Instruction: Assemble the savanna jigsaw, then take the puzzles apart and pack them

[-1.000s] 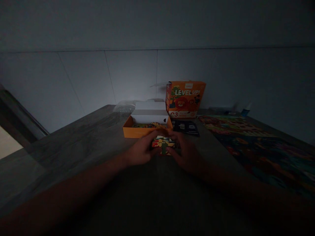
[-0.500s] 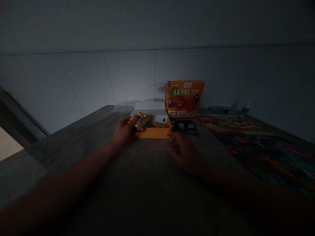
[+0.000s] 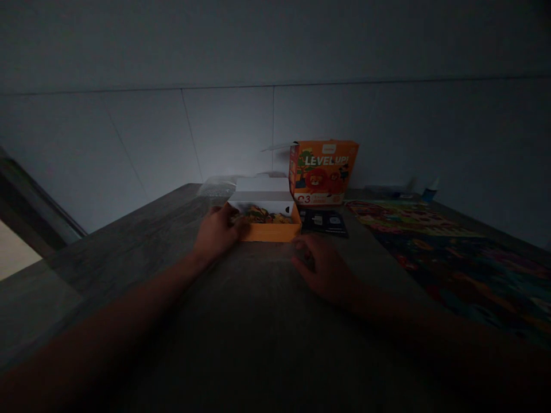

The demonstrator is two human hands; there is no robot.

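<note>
A low orange box with a white inside stands on the grey table, its lid raised at the back. Colourful printed pieces, apparently puzzle pieces, lie inside it. My left hand is wrapped round the box's front left corner, thumb over the front rim; its other fingertips are partly hidden. Close to the front right corner rests my right hand, with loosely curled fingers, thumb apart and nothing in it. Whether its fingertips touch the box is too dark to tell.
An orange carton marked "LEVEL UP!" stands behind, against the wall. A black printed sheet lies before it. Clear plastic wrapping sits at the back left. To the right spreads a large colourful picture, with a small bottle behind.
My left hand has lowered the colourful printed pieces it held into the orange box and now sits at the box's left corner. My right hand has hardly moved.
</note>
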